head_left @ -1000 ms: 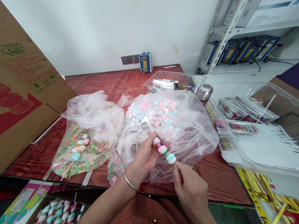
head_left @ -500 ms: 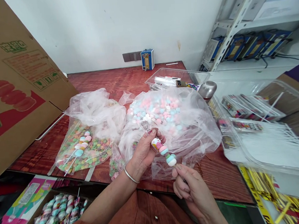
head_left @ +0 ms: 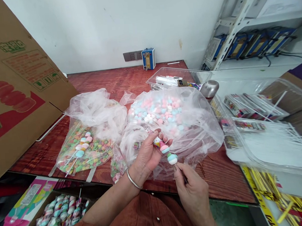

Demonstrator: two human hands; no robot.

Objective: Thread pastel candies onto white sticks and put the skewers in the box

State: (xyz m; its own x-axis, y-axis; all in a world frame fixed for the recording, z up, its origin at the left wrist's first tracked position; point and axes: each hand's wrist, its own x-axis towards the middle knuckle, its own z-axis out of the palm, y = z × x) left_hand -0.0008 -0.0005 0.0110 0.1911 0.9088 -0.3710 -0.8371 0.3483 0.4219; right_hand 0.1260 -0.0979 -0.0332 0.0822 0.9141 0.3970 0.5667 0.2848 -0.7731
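My left hand (head_left: pixel 146 155) is closed around the top of a candy skewer (head_left: pixel 166 151) of stacked pink, white and blue marshmallow pieces, with a printed wrapper at its upper end. My right hand (head_left: pixel 191 186) pinches the skewer's thin stick just below the lowest piece. Both hands hover over the near edge of a big clear bag of pink, blue and white marshmallows (head_left: pixel 166 115). A finished skewer (head_left: pixel 80 149) lies on a second bag of small multicoloured candies (head_left: pixel 85 152) to the left.
A red wooden table (head_left: pixel 112 81) holds the bags. A large cardboard box (head_left: pixel 14 84) leans at the left. Clear plastic trays (head_left: pixel 257 119) with white sticks and wrappers sit on the right, and a box of finished skewers (head_left: pixel 54 216) lies bottom left. Metal shelving (head_left: pixel 237 21) stands behind.
The skewer has stayed between my hands with small shifts. My right hand lowered, then came back up to pinch the stick just under the bottom piece.
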